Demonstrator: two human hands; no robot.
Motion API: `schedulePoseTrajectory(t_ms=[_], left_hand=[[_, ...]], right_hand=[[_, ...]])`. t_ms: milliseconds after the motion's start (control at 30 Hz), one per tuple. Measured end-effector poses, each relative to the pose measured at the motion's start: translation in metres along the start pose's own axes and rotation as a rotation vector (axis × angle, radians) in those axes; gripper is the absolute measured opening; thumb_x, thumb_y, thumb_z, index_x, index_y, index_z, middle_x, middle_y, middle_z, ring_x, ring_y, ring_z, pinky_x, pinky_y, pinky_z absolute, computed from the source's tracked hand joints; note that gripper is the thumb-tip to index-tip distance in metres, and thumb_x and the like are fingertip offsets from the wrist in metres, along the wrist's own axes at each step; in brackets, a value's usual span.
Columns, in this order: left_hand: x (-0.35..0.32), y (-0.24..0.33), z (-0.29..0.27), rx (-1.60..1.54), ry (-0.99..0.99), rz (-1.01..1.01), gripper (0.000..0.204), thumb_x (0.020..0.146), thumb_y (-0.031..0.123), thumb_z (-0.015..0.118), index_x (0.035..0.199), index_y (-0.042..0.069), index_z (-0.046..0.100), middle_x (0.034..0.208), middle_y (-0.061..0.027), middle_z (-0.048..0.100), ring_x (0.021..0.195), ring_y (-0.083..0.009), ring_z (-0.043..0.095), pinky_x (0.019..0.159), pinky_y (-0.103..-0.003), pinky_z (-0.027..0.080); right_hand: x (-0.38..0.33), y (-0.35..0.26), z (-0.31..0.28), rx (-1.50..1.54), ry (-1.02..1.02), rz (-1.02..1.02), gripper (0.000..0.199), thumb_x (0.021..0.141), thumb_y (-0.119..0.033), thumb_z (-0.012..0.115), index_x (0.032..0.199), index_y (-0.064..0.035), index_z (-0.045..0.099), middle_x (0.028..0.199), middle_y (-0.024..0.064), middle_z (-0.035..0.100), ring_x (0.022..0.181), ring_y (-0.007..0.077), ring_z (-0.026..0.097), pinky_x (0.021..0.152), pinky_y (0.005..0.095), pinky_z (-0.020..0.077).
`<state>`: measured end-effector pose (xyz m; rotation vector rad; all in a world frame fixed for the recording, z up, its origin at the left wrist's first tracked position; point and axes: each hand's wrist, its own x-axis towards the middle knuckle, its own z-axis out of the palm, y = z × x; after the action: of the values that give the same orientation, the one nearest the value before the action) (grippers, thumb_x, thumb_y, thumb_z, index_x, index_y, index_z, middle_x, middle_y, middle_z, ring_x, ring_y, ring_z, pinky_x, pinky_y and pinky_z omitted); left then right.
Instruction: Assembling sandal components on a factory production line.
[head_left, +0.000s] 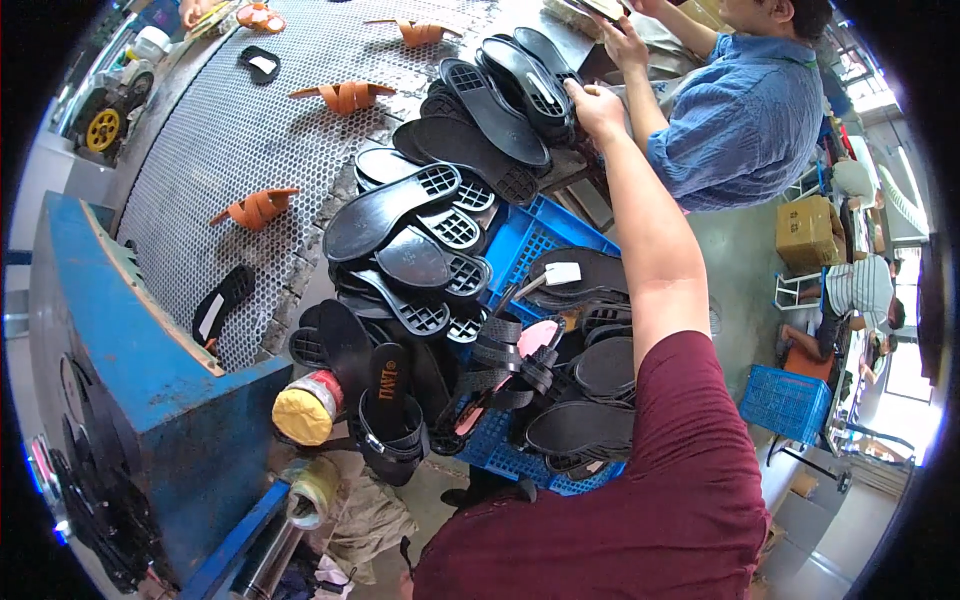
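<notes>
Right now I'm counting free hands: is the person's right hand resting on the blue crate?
No: the right hand reaches past the blue crate and touches the stacked black soles.

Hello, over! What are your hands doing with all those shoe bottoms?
Right hand reaching onto stacked black rubber soles. Left hand out of view. Co-worker's hand close beside.

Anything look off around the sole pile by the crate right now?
Yes. The black soles are heaped loosely and overhang the blue crate and the mesh belt edge. The right hand touches the top stack.
</notes>
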<state>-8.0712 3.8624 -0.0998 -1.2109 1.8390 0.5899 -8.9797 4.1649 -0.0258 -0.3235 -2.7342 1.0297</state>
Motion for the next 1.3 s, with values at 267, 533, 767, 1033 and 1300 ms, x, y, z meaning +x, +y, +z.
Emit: schedulePoseTrajectory(t_ms=[267,533,767,1033,1300], left_hand=[[0.002,-0.016,0.016,-0.123,0.026,-0.002,0.037,0.09,0.035,0.052,0.102,0.001,0.058,0.081,-0.0172,0.062,0.075,-0.0298,0.061,0.067,-0.042,0.047],[-0.002,-0.06,0.067,-0.307,0.079,-0.005,0.039,0.09,0.037,0.051,0.105,0.001,0.058,0.08,-0.0174,0.062,0.073,-0.0306,0.061,0.066,-0.042,0.047],[-0.003,-0.123,0.151,-0.516,0.087,-0.037,0.037,0.091,0.035,0.05,0.095,-0.001,0.058,0.082,-0.0159,0.061,0.077,-0.03,0.06,0.07,-0.041,0.047],[-0.006,-0.268,0.379,-0.975,0.854,0.57,0.041,0.094,0.037,0.049,0.084,-0.002,0.058,0.076,-0.0099,0.057,0.071,-0.0268,0.056,0.066,-0.039,0.045],[-0.048,-0.339,0.429,-1.422,0.724,0.241,0.041,0.094,0.037,0.049,0.086,-0.001,0.059,0.078,-0.009,0.057,0.074,-0.0245,0.056,0.069,-0.037,0.044]], right_hand=[[-0.059,0.013,-0.02,0.186,-0.05,-0.143,0.051,0.08,-0.043,0.068,0.102,0.0029,0.067,0.094,0.0164,0.069,0.084,0.0224,0.066,0.079,0.0311,0.0497],[-0.218,-0.08,-0.097,0.478,-0.437,-0.299,0.026,0.086,-0.022,0.066,0.092,0.0029,0.068,0.08,0.0056,0.067,0.074,0.0093,0.06,0.068,0.0239,0.0475],[-0.454,-0.148,-0.167,0.24,-1.242,-0.694,0.017,0.084,-0.017,0.066,0.08,-0.0006,0.067,0.07,0.0048,0.065,0.064,0.0101,0.058,0.06,0.027,0.0468],[-0.752,-0.073,-0.127,-0.252,-1.641,-0.993,0.037,0.086,-0.031,0.053,0.112,-0.0048,0.057,0.093,0.0171,0.065,0.09,0.0333,0.062,0.078,0.0419,0.048],[-0.834,0.086,-0.125,-0.892,-1.651,-0.967,0.045,0.086,-0.044,0.056,0.108,-0.005,0.062,0.102,0.0183,0.065,0.096,0.0383,0.06,0.079,0.0476,0.047]])
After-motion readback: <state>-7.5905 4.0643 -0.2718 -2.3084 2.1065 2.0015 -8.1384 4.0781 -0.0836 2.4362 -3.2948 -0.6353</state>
